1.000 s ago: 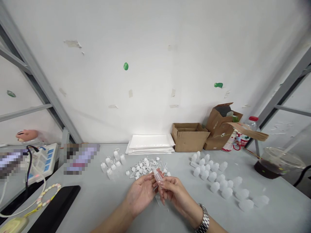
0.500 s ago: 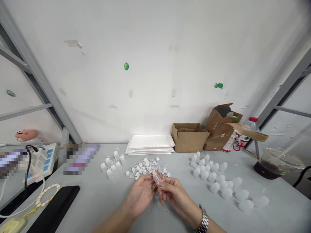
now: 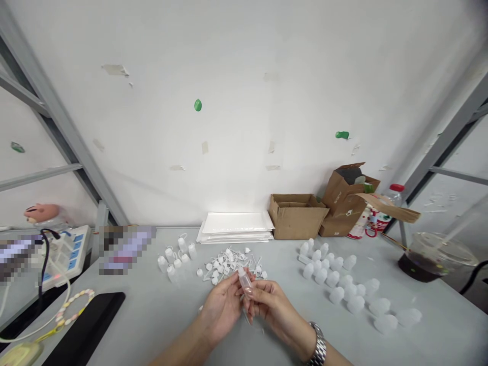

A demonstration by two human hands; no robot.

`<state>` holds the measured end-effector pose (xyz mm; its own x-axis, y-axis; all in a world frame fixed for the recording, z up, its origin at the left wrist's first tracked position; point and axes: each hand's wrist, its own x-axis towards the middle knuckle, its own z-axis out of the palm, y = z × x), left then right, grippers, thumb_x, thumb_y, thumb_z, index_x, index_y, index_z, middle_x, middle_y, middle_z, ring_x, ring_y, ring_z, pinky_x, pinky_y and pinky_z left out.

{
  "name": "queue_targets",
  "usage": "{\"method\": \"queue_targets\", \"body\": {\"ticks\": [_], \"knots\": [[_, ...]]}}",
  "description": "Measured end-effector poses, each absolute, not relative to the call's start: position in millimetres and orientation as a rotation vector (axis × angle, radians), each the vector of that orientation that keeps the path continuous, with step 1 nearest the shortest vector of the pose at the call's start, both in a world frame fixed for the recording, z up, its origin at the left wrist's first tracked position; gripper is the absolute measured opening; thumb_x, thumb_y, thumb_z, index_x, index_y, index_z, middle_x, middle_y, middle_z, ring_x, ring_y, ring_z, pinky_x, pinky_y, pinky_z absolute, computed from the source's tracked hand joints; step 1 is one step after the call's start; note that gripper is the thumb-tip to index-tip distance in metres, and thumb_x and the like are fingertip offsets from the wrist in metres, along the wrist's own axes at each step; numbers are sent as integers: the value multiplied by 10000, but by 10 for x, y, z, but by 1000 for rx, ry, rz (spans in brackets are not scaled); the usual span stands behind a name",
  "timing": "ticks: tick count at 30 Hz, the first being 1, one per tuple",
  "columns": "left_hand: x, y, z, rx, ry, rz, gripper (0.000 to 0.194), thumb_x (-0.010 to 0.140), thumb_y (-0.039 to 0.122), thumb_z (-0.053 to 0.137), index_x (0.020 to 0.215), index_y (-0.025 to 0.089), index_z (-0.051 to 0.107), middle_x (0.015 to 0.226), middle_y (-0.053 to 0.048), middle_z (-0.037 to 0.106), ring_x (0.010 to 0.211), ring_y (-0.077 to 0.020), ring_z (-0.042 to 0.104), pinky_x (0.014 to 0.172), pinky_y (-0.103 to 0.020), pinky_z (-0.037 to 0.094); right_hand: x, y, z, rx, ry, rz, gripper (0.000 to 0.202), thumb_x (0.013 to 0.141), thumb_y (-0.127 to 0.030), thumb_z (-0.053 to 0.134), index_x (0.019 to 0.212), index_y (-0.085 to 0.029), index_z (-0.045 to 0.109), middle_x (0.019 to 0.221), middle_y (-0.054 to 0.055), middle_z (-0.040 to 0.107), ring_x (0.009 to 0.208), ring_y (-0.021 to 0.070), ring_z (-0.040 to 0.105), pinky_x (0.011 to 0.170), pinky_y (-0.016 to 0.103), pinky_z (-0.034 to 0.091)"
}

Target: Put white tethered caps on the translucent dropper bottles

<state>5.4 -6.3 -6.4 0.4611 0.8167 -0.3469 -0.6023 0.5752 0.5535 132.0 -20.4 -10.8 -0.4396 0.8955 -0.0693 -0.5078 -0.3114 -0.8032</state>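
A small translucent bottle (image 3: 245, 282) with a white tip is gripped by my right hand (image 3: 269, 301), thumb across its side. Palm up, my left hand (image 3: 223, 308) lies against the bottle's other side with fingers partly curled; its fingertips are hidden behind the bottle. Just beyond the hands is a pile of white caps with straps (image 3: 224, 263). Several capped bottles (image 3: 177, 263) stand left of the pile. To the right are many translucent bottles (image 3: 333, 278) without caps. A thin white strap shows below my fingers.
White flat packages (image 3: 236, 223), a cardboard box (image 3: 297, 218) and a brown paper bag (image 3: 339, 208) stand along the wall. At the right is a plastic bowl of dark liquid (image 3: 419, 264). A black pad (image 3: 89, 330), beaded loop and power strip (image 3: 78, 251) lie left.
Both hands have shifted slightly, and the bottle's tip has moved a little to the left. A small white piece now shows beside my left wrist.
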Motion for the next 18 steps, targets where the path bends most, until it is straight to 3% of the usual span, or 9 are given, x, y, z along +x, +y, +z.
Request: {"method": "queue_targets", "body": {"ticks": [5, 10, 18], "knots": [[27, -71, 19, 478, 666, 945, 291, 820, 246, 445, 1053, 117, 565, 962, -107, 646, 701, -169, 595, 555, -271, 432, 1348, -188, -120, -551, -865, 1941, 219, 741, -288, 643, 757, -70, 661, 695, 81, 647, 554, 86, 544, 568, 215, 398], [-19, -77, 58, 589, 652, 992, 272, 796, 182, 432, 1010, 115, 586, 977, -123, 648, 898, -222, 581, 630, -295, 453, 1351, -186, -100, -544, -860, 1945, 228, 729, -309, 658, 738, -81, 661, 700, 77, 644, 567, 84, 533, 571, 209, 380], [-12, -44, -14, 674, 687, 1016, 285, 804, 255, 447, 1013, 114, 579, 998, -136, 633, 845, -223, 581, 600, -303, 448, 1345, -173, -102, -595, -904, 1907, 219, 721, -304, 665, 688, -87, 660, 663, 60, 634, 543, 78, 525, 563, 210, 372]]}}
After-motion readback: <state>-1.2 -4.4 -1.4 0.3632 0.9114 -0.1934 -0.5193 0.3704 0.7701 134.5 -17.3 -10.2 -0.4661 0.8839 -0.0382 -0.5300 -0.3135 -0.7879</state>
